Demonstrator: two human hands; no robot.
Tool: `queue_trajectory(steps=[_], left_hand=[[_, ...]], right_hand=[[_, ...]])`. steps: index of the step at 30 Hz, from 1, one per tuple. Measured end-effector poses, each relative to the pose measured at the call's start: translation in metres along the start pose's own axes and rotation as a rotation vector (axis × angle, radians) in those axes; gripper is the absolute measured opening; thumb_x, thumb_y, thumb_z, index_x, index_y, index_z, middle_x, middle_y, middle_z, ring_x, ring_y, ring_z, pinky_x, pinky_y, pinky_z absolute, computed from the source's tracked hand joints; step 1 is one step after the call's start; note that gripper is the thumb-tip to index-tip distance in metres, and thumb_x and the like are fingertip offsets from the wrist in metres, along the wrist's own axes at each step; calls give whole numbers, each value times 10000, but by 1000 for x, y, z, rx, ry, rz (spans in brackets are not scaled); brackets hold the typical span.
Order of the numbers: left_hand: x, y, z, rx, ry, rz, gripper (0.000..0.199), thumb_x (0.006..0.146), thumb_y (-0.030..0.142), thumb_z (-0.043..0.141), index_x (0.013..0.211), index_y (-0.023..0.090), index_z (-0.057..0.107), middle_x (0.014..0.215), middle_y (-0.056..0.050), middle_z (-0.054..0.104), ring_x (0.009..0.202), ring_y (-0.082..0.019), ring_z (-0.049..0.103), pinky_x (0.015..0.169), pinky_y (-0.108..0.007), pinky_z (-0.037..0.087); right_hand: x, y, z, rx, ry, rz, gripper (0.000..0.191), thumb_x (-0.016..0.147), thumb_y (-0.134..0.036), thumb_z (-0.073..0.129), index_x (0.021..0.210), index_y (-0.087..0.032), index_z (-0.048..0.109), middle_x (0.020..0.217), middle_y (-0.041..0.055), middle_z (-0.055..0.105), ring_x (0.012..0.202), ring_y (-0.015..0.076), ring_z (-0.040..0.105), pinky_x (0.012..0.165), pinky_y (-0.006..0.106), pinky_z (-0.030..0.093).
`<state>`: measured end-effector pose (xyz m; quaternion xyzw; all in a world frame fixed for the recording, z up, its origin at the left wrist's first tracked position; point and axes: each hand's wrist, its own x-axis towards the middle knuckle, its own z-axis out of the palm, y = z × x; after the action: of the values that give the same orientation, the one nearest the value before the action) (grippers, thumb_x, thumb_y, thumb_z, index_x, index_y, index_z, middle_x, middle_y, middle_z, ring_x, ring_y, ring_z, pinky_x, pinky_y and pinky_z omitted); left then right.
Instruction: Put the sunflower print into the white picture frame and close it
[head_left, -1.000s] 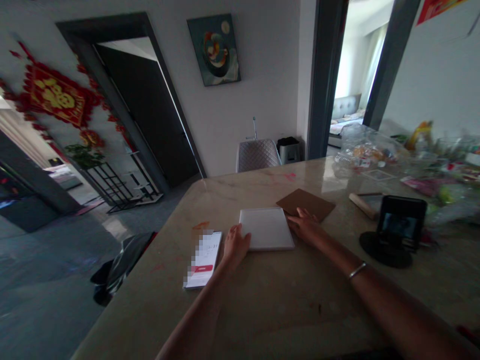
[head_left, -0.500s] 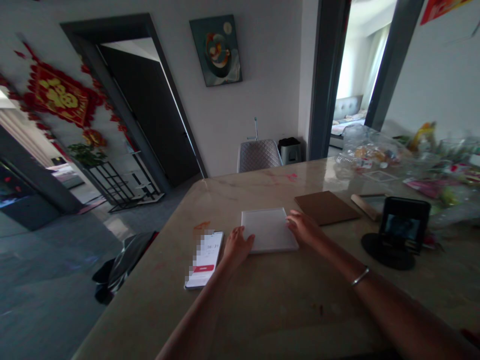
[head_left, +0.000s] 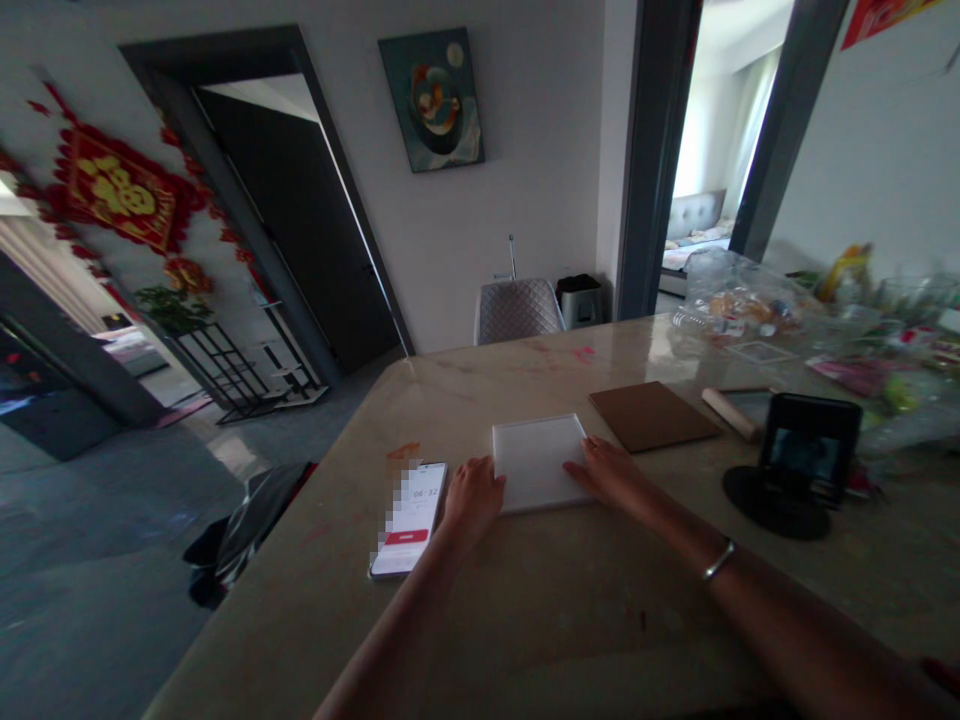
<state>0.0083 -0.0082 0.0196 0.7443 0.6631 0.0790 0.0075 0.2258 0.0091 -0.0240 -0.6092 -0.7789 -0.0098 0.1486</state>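
Observation:
A flat, pale rectangular panel point(head_left: 536, 462) lies on the marble-patterned table point(head_left: 525, 620). My left hand point(head_left: 475, 495) grips its left edge, with the thumb at the lower left corner. At the right edge, my right hand point(head_left: 609, 472) holds the panel, its thumb resting over the top face and its fingers along the side. A phone point(head_left: 412, 525) with a lit screen showing digits lies just left of my left hand. Behind my right hand is a flat brown board point(head_left: 651, 415).
A black stand with a screen point(head_left: 808, 450) is at the right, near a light roller-like object point(head_left: 729, 412). Clear plastic bags and packages point(head_left: 742, 300) cover the back right. A quilted chair point(head_left: 519, 310) stands beyond the far edge.
The pale panel has shifted slightly right and turned a little, both hands staying at its sides. My right thumb now lies further onto its face. The phone's digits have changed.

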Motion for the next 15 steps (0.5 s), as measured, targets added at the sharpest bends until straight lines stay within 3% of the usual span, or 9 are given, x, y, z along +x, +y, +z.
queue_trajectory(steps=[8,15], left_hand=[[-1,2,7,79,-48,53,363,824,260,433,1168,158,490,1136,-107,552,1067,-197,490,926,-300,344],[-7,11,-1,123,-64,36,294,831,202,401,1081,185,555,1128,-107,531,1019,-203,511,789,-288,438]], right_hand=[[-4,-4,-3,-127,28,44,519,857,-412,356,1107,1,547,1099,243,577,1060,275,529,891,336,399],[-3,-4,-8,-145,-6,41,483,866,-397,335,1021,-18,591,1032,221,610,1011,264,549,877,328,397]])
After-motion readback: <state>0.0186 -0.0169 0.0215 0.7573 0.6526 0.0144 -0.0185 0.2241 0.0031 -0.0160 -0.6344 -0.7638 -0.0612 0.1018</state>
